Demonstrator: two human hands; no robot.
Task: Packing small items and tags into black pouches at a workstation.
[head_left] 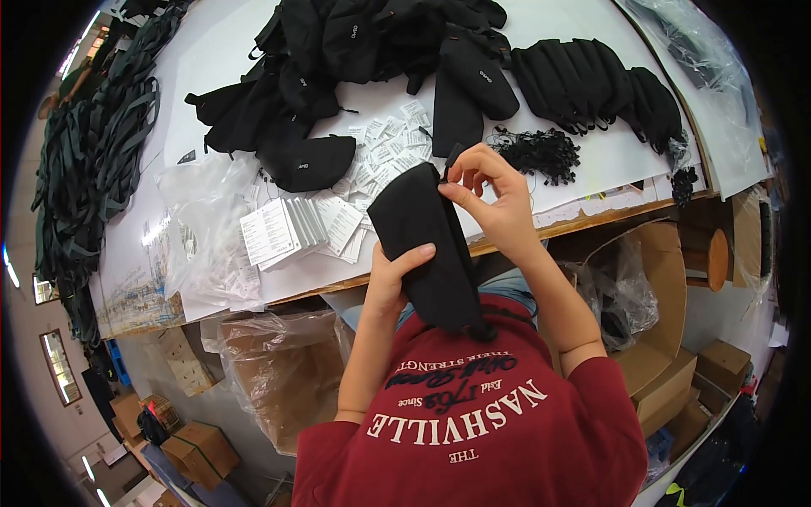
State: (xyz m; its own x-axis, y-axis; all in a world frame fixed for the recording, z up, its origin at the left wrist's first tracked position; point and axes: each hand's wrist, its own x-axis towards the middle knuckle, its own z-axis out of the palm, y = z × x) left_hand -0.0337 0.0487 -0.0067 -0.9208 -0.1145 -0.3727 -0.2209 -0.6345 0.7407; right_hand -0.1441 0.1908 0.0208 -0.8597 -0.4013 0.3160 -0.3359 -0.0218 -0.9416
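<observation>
My left hand (400, 279) grips a long black fabric pouch (420, 228) by its lower left side, with the thumb lying across its face. The pouch is held tilted in front of my chest, over the table's near edge. At its upper end, my right hand (488, 190) pinches a small black tab between thumb and fingers; its exact form is too small to make out. Just beyond lie loose white printed tags (389, 152). A stack of white cards (283, 228) stands left of the pouch, and a bunch of black tag strings (541, 155) lies right of my right hand.
Black pouches (338, 42) are heaped at the table's far side, with a row of more (574, 80) to the right. Clear plastic bags (207, 220) and dark straps (97, 160) lie left. Below the edge are a plastic-lined carton (291, 372) and an open cardboard box (663, 296).
</observation>
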